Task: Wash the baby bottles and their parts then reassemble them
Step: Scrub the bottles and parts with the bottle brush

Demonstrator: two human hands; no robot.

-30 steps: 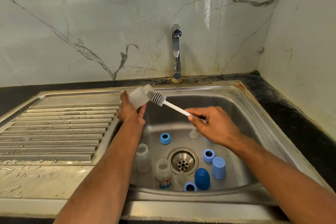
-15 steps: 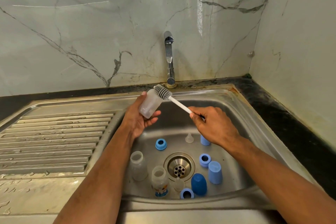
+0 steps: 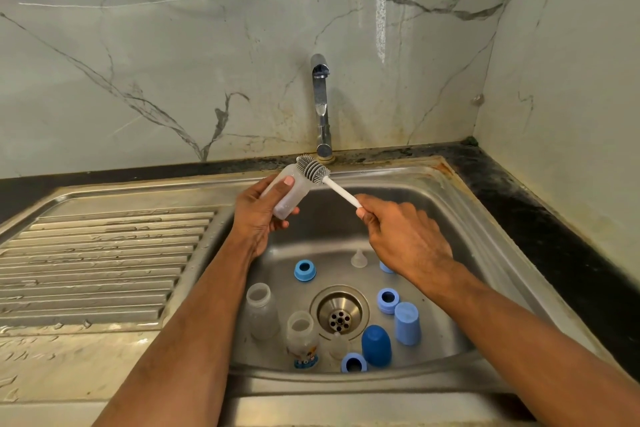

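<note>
One bottle is gripped by the left hand; the brush, pinched by the right hand, should be aligned with the mouth, then pushed in.

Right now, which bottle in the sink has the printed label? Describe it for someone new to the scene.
Find the drain in the sink. Two bottles stand at its near left; the labelled bottle is the one closer to the drain. Only it carries a colourful print; the plain bottle beside it is bare.

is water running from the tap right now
No, no stream falls from the tap into the sink, and nothing wets the bottle below it.
</note>
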